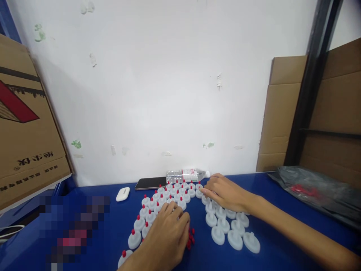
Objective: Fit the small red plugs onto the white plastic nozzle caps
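My left hand [169, 235] is curled over white round lids with pointed nozzles, its back towards me and its fingertips hidden. A small pile of red caps [191, 239] lies against its right side. Around that hand stand rows of white lids [139, 223] with red tips on their nozzles. My right hand [225, 192] reaches in from the right, its thumb and fingers closed at a red-tipped lid [199, 192] at the far right of the rows. Under and below its wrist are several white lids without red tips [223, 226].
At the back lie a clear water bottle [180, 175] and a dark phone [150, 183]. A white earbud case [122, 194] sits left on the blue table [113, 229]. Cardboard boxes [31, 113] stand at left; a dark plastic bag [310, 192] lies at right.
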`<move>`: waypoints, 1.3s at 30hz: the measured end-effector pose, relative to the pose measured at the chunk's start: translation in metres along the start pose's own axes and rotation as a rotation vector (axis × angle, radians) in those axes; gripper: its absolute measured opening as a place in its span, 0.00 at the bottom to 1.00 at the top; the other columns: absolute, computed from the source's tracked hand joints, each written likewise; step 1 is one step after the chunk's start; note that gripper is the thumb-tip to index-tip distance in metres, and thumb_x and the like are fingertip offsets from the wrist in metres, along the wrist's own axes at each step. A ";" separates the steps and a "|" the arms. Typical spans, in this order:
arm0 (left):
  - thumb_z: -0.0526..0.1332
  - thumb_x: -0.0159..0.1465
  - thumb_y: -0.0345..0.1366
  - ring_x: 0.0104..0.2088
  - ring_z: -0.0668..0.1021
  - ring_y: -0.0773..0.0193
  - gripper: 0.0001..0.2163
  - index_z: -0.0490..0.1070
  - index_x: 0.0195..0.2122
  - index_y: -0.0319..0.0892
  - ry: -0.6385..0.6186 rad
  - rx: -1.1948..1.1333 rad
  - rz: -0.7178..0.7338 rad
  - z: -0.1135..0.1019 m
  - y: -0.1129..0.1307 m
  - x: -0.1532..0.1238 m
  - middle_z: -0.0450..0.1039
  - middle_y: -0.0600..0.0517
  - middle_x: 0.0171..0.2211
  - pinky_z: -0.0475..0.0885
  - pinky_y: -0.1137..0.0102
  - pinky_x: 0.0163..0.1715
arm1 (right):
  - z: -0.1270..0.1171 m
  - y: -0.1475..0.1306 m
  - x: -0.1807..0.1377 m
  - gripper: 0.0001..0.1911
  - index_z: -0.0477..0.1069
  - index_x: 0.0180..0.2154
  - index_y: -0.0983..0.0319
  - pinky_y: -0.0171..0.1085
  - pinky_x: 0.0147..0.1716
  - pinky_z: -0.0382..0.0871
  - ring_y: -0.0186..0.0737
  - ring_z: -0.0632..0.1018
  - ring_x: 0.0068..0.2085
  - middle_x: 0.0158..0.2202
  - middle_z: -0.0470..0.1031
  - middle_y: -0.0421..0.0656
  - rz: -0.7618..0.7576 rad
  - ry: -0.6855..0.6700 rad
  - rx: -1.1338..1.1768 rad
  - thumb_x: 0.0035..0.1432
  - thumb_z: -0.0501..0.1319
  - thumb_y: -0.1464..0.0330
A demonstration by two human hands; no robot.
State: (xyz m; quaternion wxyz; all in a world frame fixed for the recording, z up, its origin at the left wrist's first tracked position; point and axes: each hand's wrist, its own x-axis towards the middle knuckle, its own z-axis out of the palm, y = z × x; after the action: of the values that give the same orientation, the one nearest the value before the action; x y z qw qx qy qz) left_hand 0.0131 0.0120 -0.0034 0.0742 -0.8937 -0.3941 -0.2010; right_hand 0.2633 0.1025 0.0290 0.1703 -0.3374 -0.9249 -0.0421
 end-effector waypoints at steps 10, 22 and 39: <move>0.50 0.70 0.25 0.40 0.71 0.53 0.11 0.69 0.36 0.42 -0.024 -0.003 -0.006 -0.003 0.002 0.000 0.72 0.46 0.36 0.69 0.56 0.43 | 0.009 0.000 -0.005 0.27 0.75 0.54 0.58 0.49 0.56 0.64 0.46 0.78 0.52 0.51 0.80 0.44 -0.047 -0.046 0.050 0.77 0.41 0.56; 0.54 0.71 0.32 0.31 0.72 0.55 0.05 0.68 0.38 0.44 0.306 -0.053 -0.151 0.002 -0.006 -0.001 0.71 0.51 0.30 0.65 0.61 0.33 | -0.005 -0.021 0.002 0.08 0.73 0.43 0.60 0.43 0.43 0.70 0.41 0.79 0.43 0.44 0.79 0.46 -0.253 0.225 -0.052 0.72 0.56 0.67; 0.46 0.73 0.30 0.26 0.67 0.60 0.14 0.61 0.30 0.44 0.297 -0.173 -0.098 0.000 0.003 0.000 0.66 0.53 0.25 0.58 0.66 0.30 | 0.011 -0.071 0.001 0.13 0.66 0.30 0.60 0.35 0.35 0.71 0.35 0.76 0.36 0.36 0.76 0.43 -0.532 0.385 -0.301 0.65 0.53 0.79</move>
State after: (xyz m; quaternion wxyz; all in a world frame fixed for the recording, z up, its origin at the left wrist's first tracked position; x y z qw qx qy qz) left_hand 0.0154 0.0103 -0.0033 0.0445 -0.8370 -0.4031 -0.3673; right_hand 0.2142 0.0504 0.0216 0.2727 -0.0922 -0.9147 -0.2836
